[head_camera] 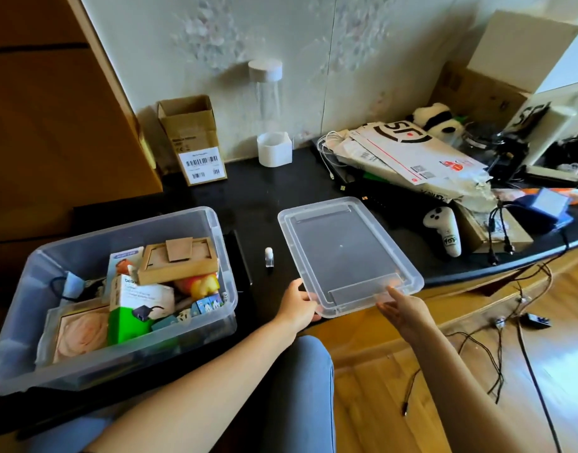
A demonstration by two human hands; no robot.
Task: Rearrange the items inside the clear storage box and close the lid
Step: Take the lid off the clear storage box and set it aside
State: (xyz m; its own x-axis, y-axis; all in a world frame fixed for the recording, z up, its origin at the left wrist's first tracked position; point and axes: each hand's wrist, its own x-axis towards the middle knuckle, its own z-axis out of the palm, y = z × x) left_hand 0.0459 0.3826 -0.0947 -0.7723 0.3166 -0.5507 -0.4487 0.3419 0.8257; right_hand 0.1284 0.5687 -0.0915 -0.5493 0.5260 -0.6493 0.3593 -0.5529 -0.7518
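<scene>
The clear storage box [215, 223] stands open on the black desk at the left. Inside lie a wooden frame box [178, 261], a green and white carton [134, 308], a pink flat pack [82, 331], a yellow toy [204, 284] and several small items. The clear lid [343, 253] lies flat to the right, its near edge over the desk's front. My left hand [297, 305] grips the lid's near left corner. My right hand [403, 308] touches the near edge from below, thumb on the rim.
A small bottle [269, 256] stands between box and lid. A dark flat item [240, 256] lies beside the box. Behind are a cardboard box [196, 142], a tall clear jar [268, 103], a white cup [274, 148], a courier bag pile [412, 155], a white controller [444, 230] and cables [500, 233].
</scene>
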